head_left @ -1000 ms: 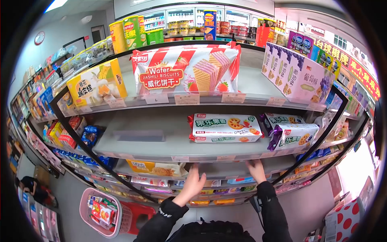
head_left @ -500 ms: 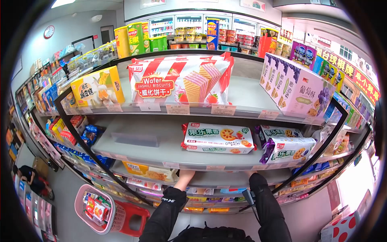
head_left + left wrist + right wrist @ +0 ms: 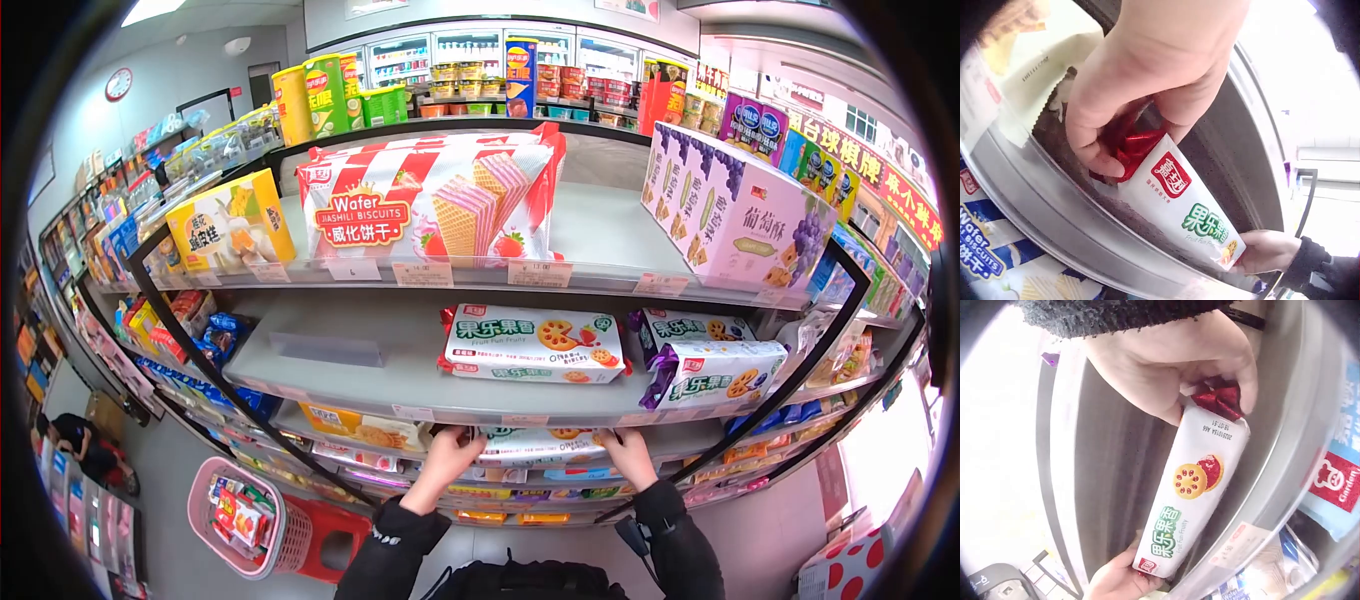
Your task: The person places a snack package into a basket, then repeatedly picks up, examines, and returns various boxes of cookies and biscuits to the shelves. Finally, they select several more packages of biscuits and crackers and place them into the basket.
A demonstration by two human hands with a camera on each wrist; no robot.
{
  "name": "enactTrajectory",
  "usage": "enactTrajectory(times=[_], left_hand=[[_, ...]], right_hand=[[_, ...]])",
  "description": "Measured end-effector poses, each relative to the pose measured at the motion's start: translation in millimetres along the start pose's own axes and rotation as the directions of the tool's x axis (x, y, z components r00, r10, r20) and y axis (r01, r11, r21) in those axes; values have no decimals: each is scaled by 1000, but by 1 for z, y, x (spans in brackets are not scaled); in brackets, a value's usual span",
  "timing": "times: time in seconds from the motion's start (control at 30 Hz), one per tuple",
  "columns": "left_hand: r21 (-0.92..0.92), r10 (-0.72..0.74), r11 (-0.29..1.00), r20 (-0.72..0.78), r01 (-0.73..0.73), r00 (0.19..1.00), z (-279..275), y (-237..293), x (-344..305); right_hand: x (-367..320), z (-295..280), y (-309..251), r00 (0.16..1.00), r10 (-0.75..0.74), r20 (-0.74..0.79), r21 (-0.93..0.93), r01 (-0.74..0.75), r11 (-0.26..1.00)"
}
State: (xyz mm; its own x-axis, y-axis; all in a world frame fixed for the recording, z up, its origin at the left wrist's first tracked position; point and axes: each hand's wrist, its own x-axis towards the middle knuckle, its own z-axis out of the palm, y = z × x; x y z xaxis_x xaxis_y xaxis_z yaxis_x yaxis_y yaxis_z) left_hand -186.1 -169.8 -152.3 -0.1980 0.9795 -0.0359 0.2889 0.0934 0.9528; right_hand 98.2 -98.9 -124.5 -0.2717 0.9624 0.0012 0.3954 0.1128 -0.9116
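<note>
A long white biscuit pack (image 3: 537, 446) with red foil ends shows between my hands on the shelf below the middle one. At its left end, my left hand (image 3: 450, 463) pinches the crimped red foil (image 3: 1141, 150) between thumb and fingers. My right hand (image 3: 630, 458) grips the opposite foil end (image 3: 1219, 402). The printed front with cookie pictures (image 3: 1197, 475) faces up toward the right wrist camera. Beside my left hand lies a yellow and cream biscuit bag (image 3: 365, 428). The shelf above partly hides the back of the held pack in the head view.
A matching red-ended pack (image 3: 535, 343) and purple-ended packs (image 3: 715, 372) lie on the middle shelf (image 3: 300, 378). Wafer biscuits (image 3: 430, 200) stand on top. A pink basket of goods (image 3: 290, 535) sits lower left by a red stool (image 3: 335, 545). Another person (image 3: 75, 445) is far left.
Both hands first slid deeper under the middle shelf, then came back toward the front edge. The white biscuit pack now shows between them, held at both ends.
</note>
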Motion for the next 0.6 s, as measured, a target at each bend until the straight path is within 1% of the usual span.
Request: enactTrajectory(times=[0.03, 0.07, 0.1, 0.13, 0.17, 0.2, 0.23, 0.27, 0.3, 0.33, 0.37, 0.4, 0.43, 0.47, 0.53, 0.57, 0.6], left_hand=[[2, -5, 1000, 4, 5, 1000, -2, 6, -14], [78, -9, 997, -17, 10, 1000, -4, 10, -29], [152, -11, 988, -37, 16, 999, -5, 11, -42], [155, -12, 988, -34, 17, 999, -4, 7, -53], [-3, 14, 1000, -72, -14, 997, -3, -1, -66], [-160, 32, 986, -112, -50, 993, -1, -7, -79], [-158, 29, 986, -107, -45, 994, -2, -8, -92], [-225, -1, 974, -115, -25, 993, -3, -8, -104], [-290, -30, 957, -123, -7, 992, -5, -10, -115], [-286, -33, 958, -120, -3, 992, -7, -17, -124], [-251, 10, 967, -150, -48, 989, -7, -24, -134], [-214, 53, 973, -179, -92, 982, -9, -20, -140], [-211, 53, 973, -189, -93, 980, -11, -15, -148], [-210, 50, 973, -187, -90, 981, -16, -10, -151], [-25, 249, 964, -246, -263, 937, -27, -3, -153], [-49, 283, 950, -272, -307, 920, -31, 0, -150], [-57, 333, 930, -292, -364, 896, -36, 14, -146]], right_hand=[[-6, -1, 7, 999, 31, 20, -94, -29, 995], [-15, 2, 9, 999, 36, 20, -92, -34, 995], [-28, 4, 6, 996, -84, -17, -118, 81, 990], [-40, 5, 2, 978, -204, -52, -149, 195, 969], [-51, 7, -2, 974, -220, -46, -145, 211, 967], [-63, 9, -6, 972, -233, -41, -142, 225, 964], [-74, 12, -8, 982, -189, -30, -46, 187, 981], [-84, 12, -11, 991, -129, 25, -84, 130, 988], [-92, 15, -5, 991, -129, 37, -43, 131, 990], [-99, 19, -1, 990, -130, 50, -2, 130, 992], [-103, 20, -3, 991, -125, 50, 1, 125, 992], [-109, 21, -6, 984, -168, 59, -31, 170, 985], [-114, 22, -10, 975, -212, 69, -63, 216, 974], [-118, 22, -16, 976, -209, 69, -62, 213, 975], [-121, 20, -34, 947, -320, -5, -51, 320, 946], [-121, 17, -45, 921, -388, -33, -87, 384, 919], [-118, 14, -54, 922, -386, -35, -87, 382, 920]])
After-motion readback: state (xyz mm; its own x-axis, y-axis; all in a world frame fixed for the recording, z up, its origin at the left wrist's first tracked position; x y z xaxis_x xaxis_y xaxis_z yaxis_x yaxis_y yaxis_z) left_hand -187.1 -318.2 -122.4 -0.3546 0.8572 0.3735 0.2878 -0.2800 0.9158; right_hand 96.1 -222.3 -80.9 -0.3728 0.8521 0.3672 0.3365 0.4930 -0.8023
